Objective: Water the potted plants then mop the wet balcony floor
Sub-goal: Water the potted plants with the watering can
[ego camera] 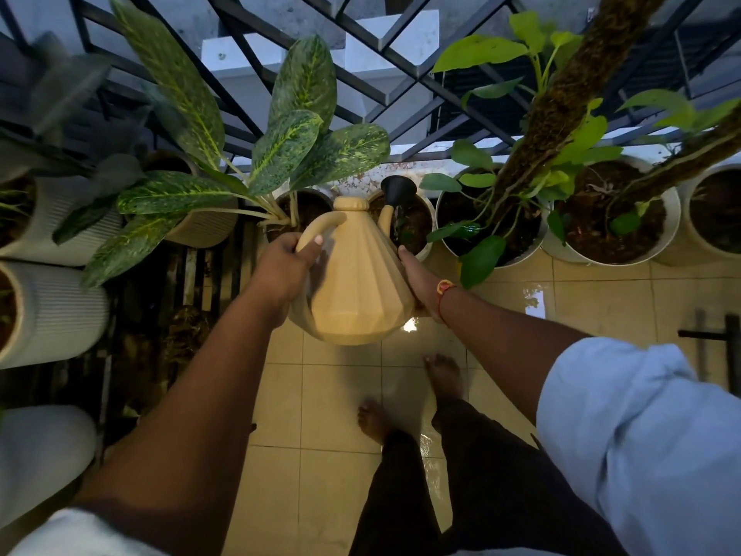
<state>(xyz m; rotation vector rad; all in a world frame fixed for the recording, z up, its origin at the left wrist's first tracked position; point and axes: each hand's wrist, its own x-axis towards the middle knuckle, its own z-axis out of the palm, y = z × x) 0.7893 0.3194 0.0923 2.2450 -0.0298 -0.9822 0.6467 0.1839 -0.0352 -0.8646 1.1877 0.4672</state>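
Observation:
A beige faceted watering can (357,274) with a black rose on its spout (397,192) is tipped forward over a small white pot of dark soil (417,224). A thin stream of water falls from the rose into that pot. My left hand (286,270) is closed around the can's curved handle. My right hand (419,280) presses flat against the can's right side and underside. Left of the spout stands a pot with large speckled green leaves (288,154). To the right are white pots with light green climbers on mossy poles (481,222).
A black metal railing (401,66) runs behind the row of pots. Ribbed white pots (52,311) stand on a dark rack at the left. The beige tiled floor (601,298) shines with water. My bare feet (445,375) stand on the wet tiles. A dark stand (717,335) is at the right edge.

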